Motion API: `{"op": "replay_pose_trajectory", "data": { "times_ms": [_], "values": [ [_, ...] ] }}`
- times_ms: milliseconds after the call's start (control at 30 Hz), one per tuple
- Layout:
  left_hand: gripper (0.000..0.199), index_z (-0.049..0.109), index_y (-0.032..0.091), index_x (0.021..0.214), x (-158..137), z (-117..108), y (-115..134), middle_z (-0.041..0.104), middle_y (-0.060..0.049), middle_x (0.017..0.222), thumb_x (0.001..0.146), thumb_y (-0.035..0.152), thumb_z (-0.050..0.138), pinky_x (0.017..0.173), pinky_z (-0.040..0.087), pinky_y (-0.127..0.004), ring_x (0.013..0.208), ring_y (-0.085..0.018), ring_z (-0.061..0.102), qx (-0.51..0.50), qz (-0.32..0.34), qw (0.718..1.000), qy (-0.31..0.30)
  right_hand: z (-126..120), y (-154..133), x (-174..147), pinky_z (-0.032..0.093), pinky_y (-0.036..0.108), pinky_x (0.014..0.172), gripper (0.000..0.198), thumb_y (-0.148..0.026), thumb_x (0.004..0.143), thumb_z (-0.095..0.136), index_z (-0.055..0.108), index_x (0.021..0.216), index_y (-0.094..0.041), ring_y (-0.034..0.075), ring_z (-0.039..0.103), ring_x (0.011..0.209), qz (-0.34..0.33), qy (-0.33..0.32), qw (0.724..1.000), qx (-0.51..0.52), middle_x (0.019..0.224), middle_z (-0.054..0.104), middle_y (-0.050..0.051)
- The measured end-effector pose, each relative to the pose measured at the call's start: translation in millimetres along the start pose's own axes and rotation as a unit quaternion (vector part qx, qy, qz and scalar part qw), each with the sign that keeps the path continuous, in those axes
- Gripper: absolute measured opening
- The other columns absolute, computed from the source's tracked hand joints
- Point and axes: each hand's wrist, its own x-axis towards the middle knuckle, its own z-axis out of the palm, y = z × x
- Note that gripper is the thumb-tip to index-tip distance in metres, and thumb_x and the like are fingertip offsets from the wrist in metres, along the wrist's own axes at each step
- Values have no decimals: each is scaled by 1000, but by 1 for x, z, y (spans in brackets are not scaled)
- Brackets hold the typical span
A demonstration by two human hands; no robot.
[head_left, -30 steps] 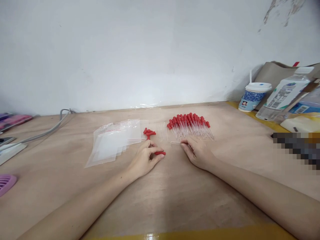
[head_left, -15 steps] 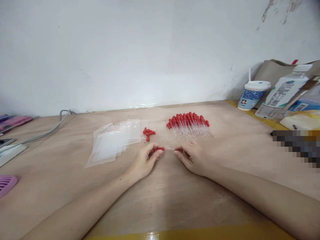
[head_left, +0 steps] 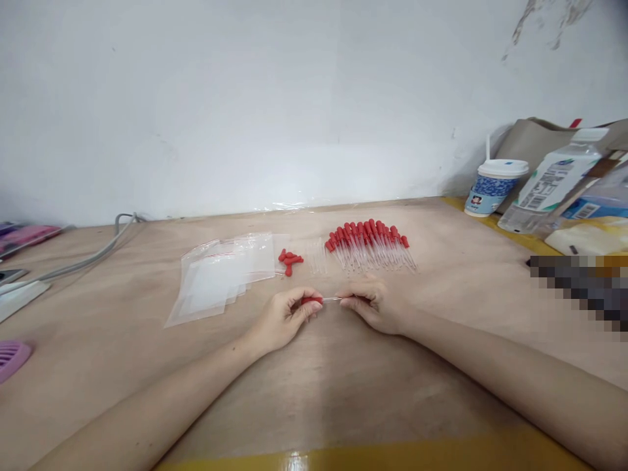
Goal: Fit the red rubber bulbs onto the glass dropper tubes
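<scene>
My left hand [head_left: 289, 316] pinches a red rubber bulb [head_left: 313, 301] between thumb and fingers. From its open end a thin clear dropper tube [head_left: 331, 299] runs across to my right hand [head_left: 370, 304], whose thumb and fingers are closed on it. Just beyond my hands lies a small heap of loose red rubber bulbs [head_left: 289, 260]. Beside that heap rest several bare clear tubes [head_left: 316, 255]. Farther right, droppers with red bulbs [head_left: 370, 239] lie in a fanned row, tips toward me.
Overlapping clear zip bags [head_left: 220, 281] lie to the left. At the back right stand a paper cup with a straw [head_left: 495, 186] and a tilted plastic bottle [head_left: 552, 183]. A grey cable [head_left: 98, 255] and a pink slotted object [head_left: 14, 360] are at the far left.
The bulb and tube have dropped slightly in the view, and the tube now lies more level and in line with the bulb. Both hands keep their pinch.
</scene>
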Motion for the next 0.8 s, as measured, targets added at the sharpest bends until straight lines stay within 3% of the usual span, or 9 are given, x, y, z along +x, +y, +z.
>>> {"op": "replay_pose_trajectory", "data": {
  "times_ms": [200,467,667,800],
  "values": [
    [23,64,19,88,-3,-1,0,62,-1,71,83,36,49,58,45,-22,62,-13,55,62,23,998,-15,-4,3,2,32,29,67,19,-26,88,46,64,84,-22,10,52,58,-36,-36,997,-60,68,64,-2],
    [22,66,21,89,0,0,-2,66,0,75,82,36,53,59,45,-24,62,-13,57,112,32,993,19,5,-6,0,32,29,64,23,-20,89,39,61,81,-16,13,49,60,-67,14,984,-165,66,59,2],
    [24,67,20,92,5,-3,-2,68,-5,85,79,37,57,68,49,-29,74,-17,61,103,51,991,73,1,3,-1,39,28,66,17,-25,89,41,54,95,-16,16,52,74,-33,23,988,-146,82,59,6],
    [22,68,21,89,7,-3,-3,68,-3,80,80,36,55,64,49,-27,71,-16,61,95,33,994,48,-4,4,-2,39,26,62,19,-21,90,37,55,83,-16,15,49,70,-43,23,989,-138,77,57,6]
  ]
}}
